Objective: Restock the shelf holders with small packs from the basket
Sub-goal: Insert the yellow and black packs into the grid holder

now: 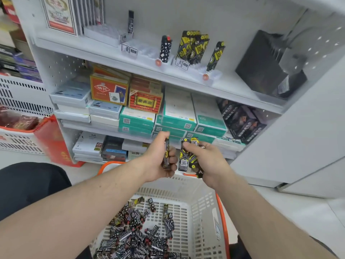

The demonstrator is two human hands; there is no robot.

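Right hand (207, 159) clutching loose bunch of yellow packs (188, 156), left hand (162, 157) pinching single pack (166, 154) above basket (203, 212); risk of spill from overfull grip.

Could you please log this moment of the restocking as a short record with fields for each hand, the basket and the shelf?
left hand: grips one yellow-black pack, edge-on
right hand: grips a bunch of yellow-black packs
basket: white, below the hands, holds a pile of black-white-red packs
shelf holders: upper shelf, yellow-black packs standing, one black-white pack
hands versus shelf: both below the holders, not touching them
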